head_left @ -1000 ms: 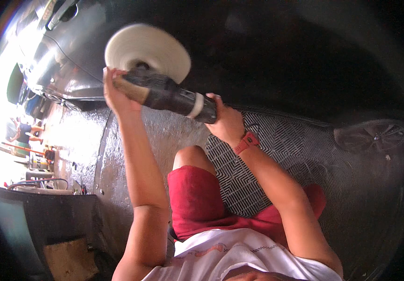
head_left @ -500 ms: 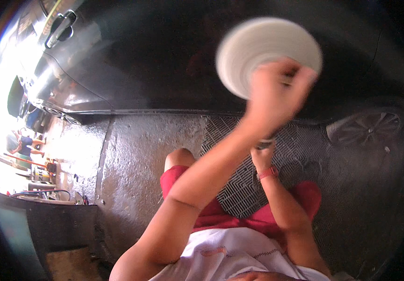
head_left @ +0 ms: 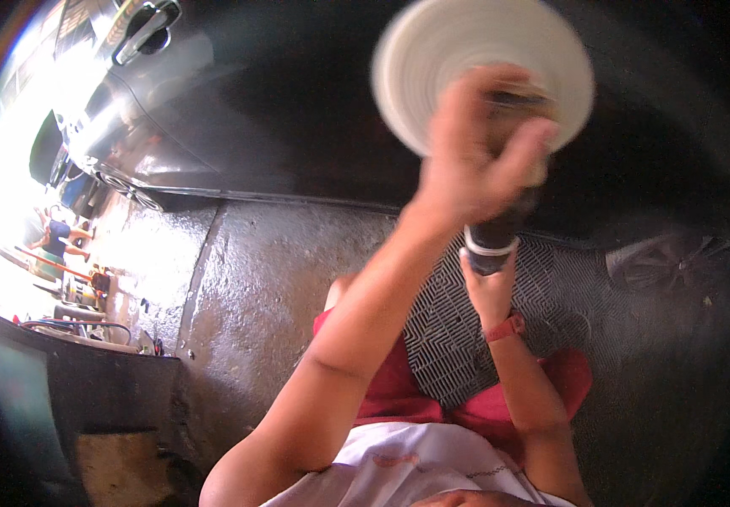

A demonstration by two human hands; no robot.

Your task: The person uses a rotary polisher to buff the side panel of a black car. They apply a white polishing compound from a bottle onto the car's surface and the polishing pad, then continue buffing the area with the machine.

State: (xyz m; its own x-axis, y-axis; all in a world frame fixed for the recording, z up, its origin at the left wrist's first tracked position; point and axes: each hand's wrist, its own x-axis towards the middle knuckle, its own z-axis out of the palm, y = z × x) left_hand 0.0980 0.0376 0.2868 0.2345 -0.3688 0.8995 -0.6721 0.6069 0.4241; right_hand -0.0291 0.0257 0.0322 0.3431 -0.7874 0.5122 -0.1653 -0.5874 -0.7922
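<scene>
A polisher [head_left: 493, 230] with a black body and a pale band is held between my two hands. Its round white pad [head_left: 407, 76] is blurred as if spinning and lies over the black car's side panel [head_left: 297, 110]; whether it touches the paint I cannot tell. My left hand [head_left: 475, 156], also smeared, curls over the head of the polisher behind the pad. Lower down, my right hand [head_left: 492, 287] grips the rear end of the body, a red wristband on its wrist. My left hand hides much of the polisher's head.
A car door handle [head_left: 147, 32] is at upper left, a wheel [head_left: 665, 262] at right. Below me lie wet-looking concrete [head_left: 272, 262] and a dark grid mat [head_left: 441, 355]. Tools and a hose [head_left: 86, 325] sit at left on a dark cabinet [head_left: 120, 389]; a person [head_left: 59, 237] is beyond.
The pad appears higher and larger, and more of the polisher's black body shows below my left hand. The car and floor have shifted in the picture as the view turned slightly.
</scene>
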